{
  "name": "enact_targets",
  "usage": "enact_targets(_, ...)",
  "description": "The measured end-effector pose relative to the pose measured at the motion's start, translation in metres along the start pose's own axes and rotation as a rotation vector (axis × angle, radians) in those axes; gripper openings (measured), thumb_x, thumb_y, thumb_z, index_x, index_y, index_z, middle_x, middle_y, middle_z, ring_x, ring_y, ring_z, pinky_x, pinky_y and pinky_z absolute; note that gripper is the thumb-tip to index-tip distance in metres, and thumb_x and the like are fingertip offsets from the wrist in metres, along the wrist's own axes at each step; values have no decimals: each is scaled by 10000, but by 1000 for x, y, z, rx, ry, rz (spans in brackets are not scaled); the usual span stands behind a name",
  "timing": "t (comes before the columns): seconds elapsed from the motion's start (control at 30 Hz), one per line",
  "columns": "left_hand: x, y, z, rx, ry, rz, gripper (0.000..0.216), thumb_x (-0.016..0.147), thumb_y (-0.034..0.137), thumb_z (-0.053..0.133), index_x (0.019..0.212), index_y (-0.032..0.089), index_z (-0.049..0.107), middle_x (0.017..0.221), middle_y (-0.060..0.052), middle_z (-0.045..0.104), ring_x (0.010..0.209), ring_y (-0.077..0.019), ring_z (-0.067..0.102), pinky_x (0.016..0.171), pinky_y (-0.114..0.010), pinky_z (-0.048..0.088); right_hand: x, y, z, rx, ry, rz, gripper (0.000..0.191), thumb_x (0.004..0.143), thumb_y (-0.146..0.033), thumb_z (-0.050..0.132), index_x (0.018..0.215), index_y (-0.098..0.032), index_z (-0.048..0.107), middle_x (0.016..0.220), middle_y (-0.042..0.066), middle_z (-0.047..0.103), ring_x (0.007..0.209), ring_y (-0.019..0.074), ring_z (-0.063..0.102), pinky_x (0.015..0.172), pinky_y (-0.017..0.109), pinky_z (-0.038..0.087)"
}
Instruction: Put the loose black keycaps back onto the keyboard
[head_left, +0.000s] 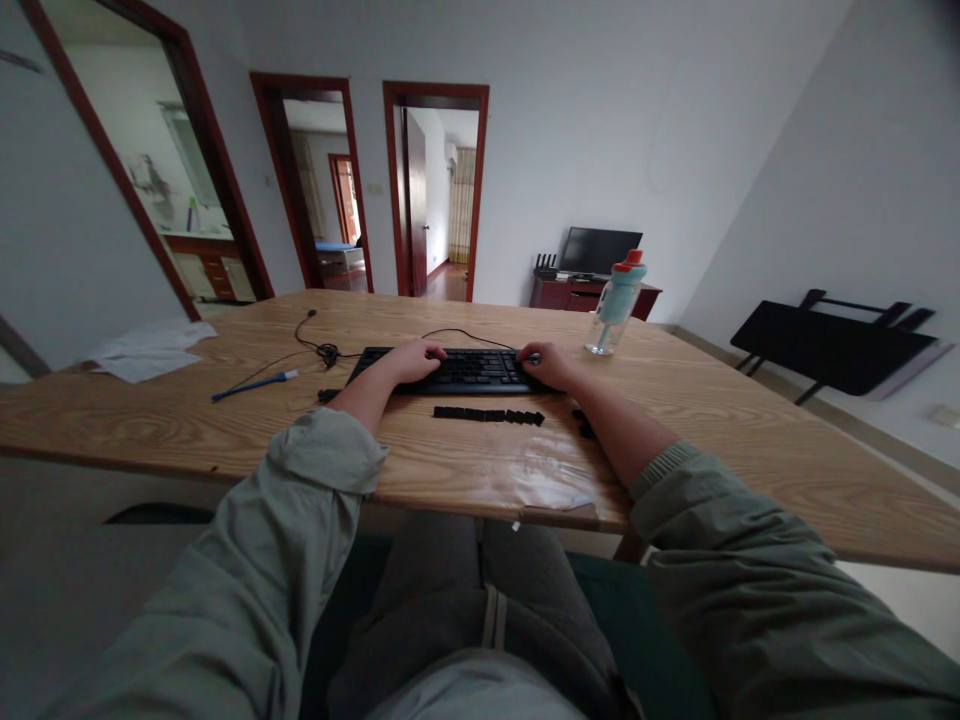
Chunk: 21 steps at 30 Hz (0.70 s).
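Observation:
A black keyboard (480, 372) lies crosswise on the wooden table in front of me. Over its left part lies my left hand (412, 362), closed with the fingers curled down against the keyboard. My right hand (551, 366) is closed at the keyboard's right end. Something small and dark shows at its fingertips, too small to name. Just nearer to me than the keyboard is a row of small black pieces (487, 415) that look like loose keycaps. More small black pieces (582, 423) lie beside my right forearm, partly hidden by it.
Left of the keyboard are a blue-handled brush (255, 386) and a coiled black cable (327, 353). White paper or cloth (150, 350) lies at the table's left. A clear bottle with a red lid (616, 305) stands behind my right hand. Clear film (551, 475) covers the table's front edge.

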<state>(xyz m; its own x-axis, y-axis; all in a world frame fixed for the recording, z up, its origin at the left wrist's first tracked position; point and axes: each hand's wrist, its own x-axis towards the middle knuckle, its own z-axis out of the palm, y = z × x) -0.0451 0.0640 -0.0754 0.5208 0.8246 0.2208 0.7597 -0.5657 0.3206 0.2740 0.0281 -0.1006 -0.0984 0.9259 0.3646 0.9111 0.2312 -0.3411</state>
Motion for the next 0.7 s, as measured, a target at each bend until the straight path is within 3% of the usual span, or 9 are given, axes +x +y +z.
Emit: enact_targets(0.7, -1, 2, -1, 20, -10, -17, 367, 840, 243, 545, 1155, 217, 731, 1129, -23, 747, 1011, -180, 677, 918, -233, 496, 2, 2, 1, 93, 7, -50, 238, 819, -175, 633, 1018, -173, 764, 925, 58, 765, 767, 163, 660, 752, 257, 506)
